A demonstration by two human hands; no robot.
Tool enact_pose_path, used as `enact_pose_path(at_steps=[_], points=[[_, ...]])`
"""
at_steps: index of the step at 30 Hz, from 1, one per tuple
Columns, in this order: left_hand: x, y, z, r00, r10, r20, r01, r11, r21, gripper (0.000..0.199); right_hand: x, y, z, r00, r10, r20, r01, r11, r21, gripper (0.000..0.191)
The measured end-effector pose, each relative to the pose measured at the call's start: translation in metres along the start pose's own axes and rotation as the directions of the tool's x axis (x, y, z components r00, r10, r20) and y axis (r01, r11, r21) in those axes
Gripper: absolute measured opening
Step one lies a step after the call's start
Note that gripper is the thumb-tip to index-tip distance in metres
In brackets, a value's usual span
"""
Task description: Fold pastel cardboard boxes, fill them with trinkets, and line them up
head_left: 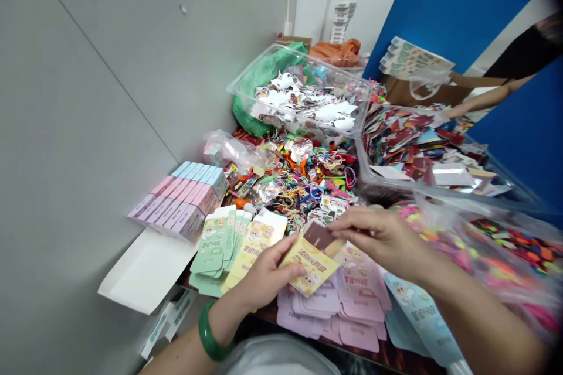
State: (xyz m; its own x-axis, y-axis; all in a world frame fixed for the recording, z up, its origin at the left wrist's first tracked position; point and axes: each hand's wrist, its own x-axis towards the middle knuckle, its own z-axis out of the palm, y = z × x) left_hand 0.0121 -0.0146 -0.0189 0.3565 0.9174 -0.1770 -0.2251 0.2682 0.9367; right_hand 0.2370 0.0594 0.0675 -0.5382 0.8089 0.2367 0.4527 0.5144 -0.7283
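Note:
My left hand [268, 272], with a green bangle [211, 334] on its wrist, grips a small yellow printed paper packet [310, 266] by its left side. A dark brown card [320, 237] sticks out of the packet's top opening. The fingers of my right hand [387, 240] are pinched on the card's upper right edge. Below and around the hands lie flat packets: green packets [215, 246] and yellow packets [259, 240] to the left, purple packets [308, 307] and pink packets [360, 293] underneath, blue packets [422, 316] to the right.
Small colourful trinkets [303, 176] are heaped behind the packets. Clear bins hold white paper pieces [303, 99] and mixed cards [413, 140]. Bagged bright pieces [475, 246] lie right. Filled boxes [185, 193] stand by the wall beside a white tray [147, 269]. Another person's arm [488, 96] reaches in.

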Motion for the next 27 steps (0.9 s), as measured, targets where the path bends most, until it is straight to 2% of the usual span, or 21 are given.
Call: enact_pose_path(at_steps=[2, 4, 6, 8, 10, 13, 18, 23, 27], points=[[0.0, 0.0, 0.0, 1.0, 0.003, -0.005, -0.003, 1.0, 0.005, 0.054, 0.004, 0.013, 0.0, 0.999, 0.037, -0.023, -0.038, 0.995, -0.09, 0.018], [0.001, -0.002, -0.003, 0.999, 0.017, -0.039, -0.016, 1.0, 0.017, 0.054, 0.01, 0.036, -0.002, 0.976, 0.181, -0.124, -0.206, 0.95, -0.234, 0.021], [0.002, -0.005, -0.007, 0.997, 0.02, -0.081, -0.018, 1.0, 0.023, 0.054, 0.015, 0.064, -0.003, 0.922, 0.35, -0.166, -0.388, 0.836, -0.388, 0.024], [0.001, -0.009, -0.011, 0.994, 0.013, -0.113, -0.012, 1.0, 0.011, 0.055, 0.018, 0.088, -0.001, 0.881, 0.451, -0.14, -0.459, 0.746, -0.482, 0.028], [0.001, -0.012, -0.014, 0.992, 0.007, -0.128, -0.008, 1.0, -0.007, 0.056, 0.019, 0.105, 0.005, 0.882, 0.462, -0.09, -0.439, 0.739, -0.51, 0.035], [0.001, -0.014, -0.015, 0.991, 0.011, -0.132, -0.013, 1.0, -0.015, 0.054, 0.017, 0.115, 0.012, 0.904, 0.428, 0.006, -0.365, 0.778, -0.512, 0.051], [0.001, -0.01, -0.012, 0.992, -0.011, -0.123, 0.003, 0.998, -0.063, 0.055, 0.014, 0.116, 0.01, 0.905, 0.413, 0.1, -0.315, 0.811, -0.493, 0.028], [0.002, -0.009, -0.011, 0.993, -0.003, -0.115, -0.003, 0.999, -0.049, 0.051, 0.01, 0.114, 0.01, 0.918, 0.382, 0.108, -0.283, 0.821, -0.496, 0.023], [0.003, -0.012, -0.009, 0.994, -0.015, -0.104, 0.008, 0.998, -0.07, 0.049, 0.009, 0.114, 0.018, 0.933, 0.352, 0.071, -0.272, 0.822, -0.501, 0.035]])
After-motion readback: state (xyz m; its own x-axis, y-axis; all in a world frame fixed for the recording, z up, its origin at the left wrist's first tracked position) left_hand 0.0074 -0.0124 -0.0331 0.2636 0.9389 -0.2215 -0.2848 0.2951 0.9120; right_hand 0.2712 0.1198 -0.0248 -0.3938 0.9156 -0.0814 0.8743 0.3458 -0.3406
